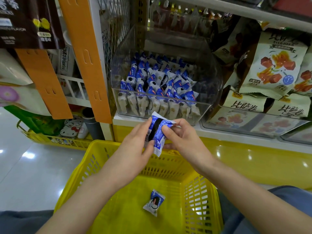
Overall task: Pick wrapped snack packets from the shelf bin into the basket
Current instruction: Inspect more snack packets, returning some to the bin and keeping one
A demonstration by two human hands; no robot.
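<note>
A clear plastic shelf bin (pixel 207 105) holds several blue-and-white wrapped snack packets (pixel 157 85). In front of it, above the far rim of the yellow basket (pixel 81 173), both hands hold one blue-and-white packet (pixel 157 132). My left hand (pixel 135 149) grips its left side and my right hand (pixel 182 137) pinches its right side. Another wrapped packet (pixel 154 202) lies on the basket's floor.
Beige snack bags (pixel 273 65) fill the bins to the right of the clear bin. Orange hanging strips (pixel 84 53) and a wire rack stand to the left. A second yellow basket (pixel 50 137) with goods sits on the shiny floor at left. The yellow shelf base (pixel 253 159) runs behind the basket.
</note>
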